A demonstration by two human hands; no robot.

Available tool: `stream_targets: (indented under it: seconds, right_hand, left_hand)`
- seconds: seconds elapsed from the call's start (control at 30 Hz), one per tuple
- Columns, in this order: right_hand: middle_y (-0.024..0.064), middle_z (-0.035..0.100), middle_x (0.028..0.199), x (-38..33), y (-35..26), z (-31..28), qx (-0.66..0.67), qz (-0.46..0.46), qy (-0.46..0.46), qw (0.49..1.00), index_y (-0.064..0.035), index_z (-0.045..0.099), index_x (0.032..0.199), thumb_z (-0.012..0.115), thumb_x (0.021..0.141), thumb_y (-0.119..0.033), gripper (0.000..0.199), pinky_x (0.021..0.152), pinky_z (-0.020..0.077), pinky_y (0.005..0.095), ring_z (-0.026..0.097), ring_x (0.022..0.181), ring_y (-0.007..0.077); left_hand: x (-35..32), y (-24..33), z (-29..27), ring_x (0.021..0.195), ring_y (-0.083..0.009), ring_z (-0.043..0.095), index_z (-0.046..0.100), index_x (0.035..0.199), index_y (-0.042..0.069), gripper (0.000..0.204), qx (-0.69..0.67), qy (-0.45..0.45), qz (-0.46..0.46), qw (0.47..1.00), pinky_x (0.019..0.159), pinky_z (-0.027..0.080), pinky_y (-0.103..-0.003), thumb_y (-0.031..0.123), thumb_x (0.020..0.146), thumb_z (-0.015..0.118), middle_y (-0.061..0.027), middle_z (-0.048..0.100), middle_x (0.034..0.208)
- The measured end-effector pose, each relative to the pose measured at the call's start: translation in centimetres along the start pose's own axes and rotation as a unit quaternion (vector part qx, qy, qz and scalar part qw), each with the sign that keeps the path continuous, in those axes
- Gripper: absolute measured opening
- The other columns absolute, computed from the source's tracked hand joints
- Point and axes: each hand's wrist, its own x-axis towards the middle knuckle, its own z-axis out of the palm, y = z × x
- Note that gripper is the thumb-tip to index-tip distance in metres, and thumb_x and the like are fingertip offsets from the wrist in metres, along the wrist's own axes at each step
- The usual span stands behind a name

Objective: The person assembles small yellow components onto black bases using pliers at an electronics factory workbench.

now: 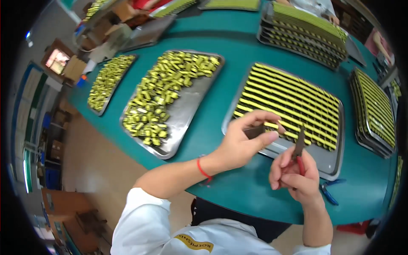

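At the upper left of the frame a small tray (111, 80) of loose yellow parts is seen, and just right of it a larger metal tray (187, 112) on which a heap of yellow parts (163, 93) is spread. Lower, at the centre, the left hand (240, 142) is held over the near edge of a third tray (331, 165); its thumb and fingers are closed on a small dark part (255, 131), which is pinched between them. Rows of yellow and black parts (293, 104) are laid out in that tray. To the right, the right hand (293, 174) is closed around red-handled pliers (298, 146), whose tip is pointed up toward the pinched part. Blue-handled pliers (329, 191) are left on the green table (238, 42) at the lower right.

The step in hand is judged to be the trimming or gripping of the held part. For the next move, the tip would need to be brought onto the part while it is kept steady.
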Motion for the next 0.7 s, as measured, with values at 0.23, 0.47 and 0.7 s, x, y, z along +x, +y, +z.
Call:
stream_targets:
  seconds: [0.23,0.47,0.7]
  right_hand:
    - [0.0195,0.063,0.098,0.5,-0.4,0.3,0.076,0.136,-0.055,0.986,0.0001,0.049,0.108,0.046,0.076,0.007,0.033,0.057,0.0472,0.0268,0.065,0.082,0.0229]
    - [0.0198,0.063,0.099,0.5,-0.3,0.2,0.098,0.190,-0.081,0.973,0.0018,0.051,0.109,0.046,0.076,0.007,0.034,0.060,0.0549,0.0298,0.066,0.087,0.0270]
    - [0.0317,0.062,0.094,0.8,-0.4,-0.3,0.114,0.166,-0.072,0.977,0.0042,0.049,0.102,0.043,0.069,0.013,0.035,0.052,0.0561,0.0349,0.069,0.081,0.0408]
  left_hand:
    - [0.1,-1.3,-0.4,0.099,-0.0200,0.064,0.049,0.127,-0.003,0.036,0.124,-0.019,0.162,0.979,0.082,0.053,-0.030,0.011,0.097,0.063,-0.0160,0.064,0.107]
    - [-0.5,-1.4,-0.7,0.096,-0.0191,0.065,0.046,0.128,-0.003,0.041,0.169,-0.025,0.153,0.973,0.080,0.054,-0.029,0.004,0.093,0.066,-0.0177,0.064,0.108]
    - [0.3,-0.5,-0.4,0.085,-0.0122,0.060,0.051,0.126,-0.001,0.036,0.000,-0.030,0.045,0.999,0.072,0.051,-0.026,0.017,0.098,0.062,-0.0131,0.062,0.112]
